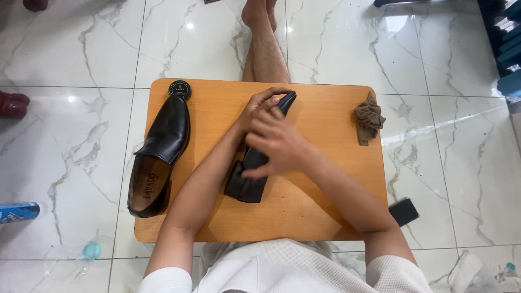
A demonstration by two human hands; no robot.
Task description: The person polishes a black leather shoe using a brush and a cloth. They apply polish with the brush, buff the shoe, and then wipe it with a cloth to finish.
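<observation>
Nearest to us is our own lap in a white garment (282, 268), with both forearms reaching out over the wooden table (325, 211). This rounded, orange-brown board rests low above a glossy white marble-patterned floor (445, 135), and our bare legs (266, 49) stretch out beyond its far edge.

At the table's middle we hold a black leather shoe (252, 173). It is smooth and dull-shining, lying on its side, its long axis running from the heel near us up to the toe pointing away and slightly right. Our right hand (279, 144) lies across its middle, fingers closed over it. Our left hand (260, 106) curls around the toe end, fingers bent and gripping.

The second black shoe (163, 146) stands upright near the table's left edge, toe away from us, its tan insole showing. A crumpled brown cloth (369, 119) lies at the right edge. A round black tin (179, 89) sits touching the second shoe's toe. A dark phone (404, 211) lies on the floor by the table's right side.
</observation>
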